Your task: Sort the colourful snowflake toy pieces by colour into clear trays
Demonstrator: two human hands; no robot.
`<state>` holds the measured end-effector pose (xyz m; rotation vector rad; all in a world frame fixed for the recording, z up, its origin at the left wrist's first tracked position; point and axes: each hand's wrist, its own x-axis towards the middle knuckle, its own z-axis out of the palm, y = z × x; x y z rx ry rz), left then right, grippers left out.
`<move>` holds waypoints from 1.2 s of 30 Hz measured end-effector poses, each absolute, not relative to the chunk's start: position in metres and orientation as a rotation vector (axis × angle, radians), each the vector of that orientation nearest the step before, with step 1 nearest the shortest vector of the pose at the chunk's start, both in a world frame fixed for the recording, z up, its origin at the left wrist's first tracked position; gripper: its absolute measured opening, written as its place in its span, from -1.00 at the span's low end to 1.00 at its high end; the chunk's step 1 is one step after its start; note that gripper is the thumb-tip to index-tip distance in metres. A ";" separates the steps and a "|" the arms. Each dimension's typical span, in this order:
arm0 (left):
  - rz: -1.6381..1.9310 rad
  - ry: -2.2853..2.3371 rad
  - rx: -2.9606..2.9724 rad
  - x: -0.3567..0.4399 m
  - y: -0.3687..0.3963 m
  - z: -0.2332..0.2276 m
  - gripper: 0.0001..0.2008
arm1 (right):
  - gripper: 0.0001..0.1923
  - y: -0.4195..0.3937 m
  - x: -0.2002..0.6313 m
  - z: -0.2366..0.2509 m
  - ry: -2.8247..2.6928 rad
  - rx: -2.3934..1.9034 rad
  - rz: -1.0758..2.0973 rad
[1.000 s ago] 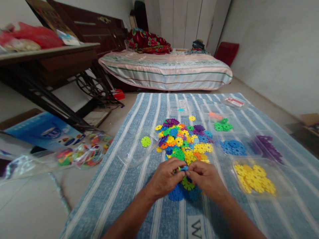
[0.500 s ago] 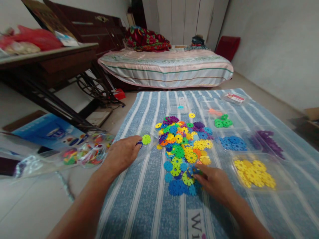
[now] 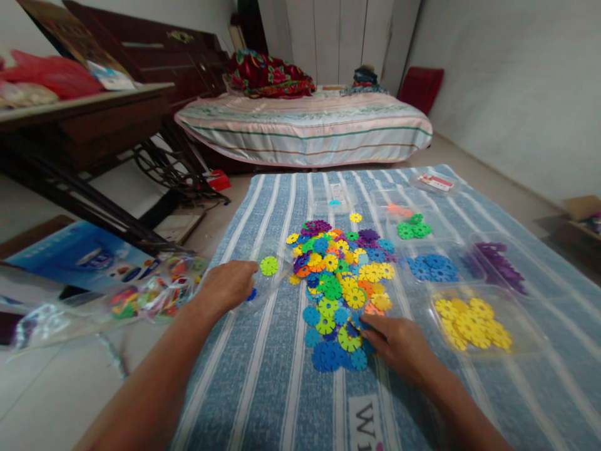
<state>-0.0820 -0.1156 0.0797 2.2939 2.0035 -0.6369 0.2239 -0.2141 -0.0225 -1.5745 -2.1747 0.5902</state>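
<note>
My left hand (image 3: 230, 285) is over the left edge of a clear plastic box, its fingers curled. Inside the box lies a lime-green snowflake disc (image 3: 269, 266). A dark blue disc (image 3: 252, 294) shows just under the left fingers; whether they touch it is unclear. At the near right edge of a mixed heap of notched plastic discs (image 3: 332, 288), my right hand (image 3: 399, 341) pinches with thumb and forefinger at a blue snowflake disc (image 3: 357, 319). Beside those fingertips is a yellow-green disc (image 3: 350, 338), with blue discs (image 3: 332, 356) nearer me.
Clear boxes to the right hold yellow discs (image 3: 474, 322), blue discs (image 3: 432, 268), purple discs (image 3: 498, 268) and green discs (image 3: 413, 228). A lidded box (image 3: 432, 183) sits at the far right corner of the striped cloth (image 3: 267, 376). Beyond stands a bed (image 3: 305, 134).
My left hand has drawn slightly back, and the dark blue disc from its fingertips now shows lower, beneath the fingers. My right hand stays at the heap's edge. The whole view has shifted slightly.
</note>
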 end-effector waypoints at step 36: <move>0.221 1.436 2.081 0.004 -0.228 0.007 -0.92 | -0.64 -0.203 0.255 0.021 -1.868 -1.727 -0.249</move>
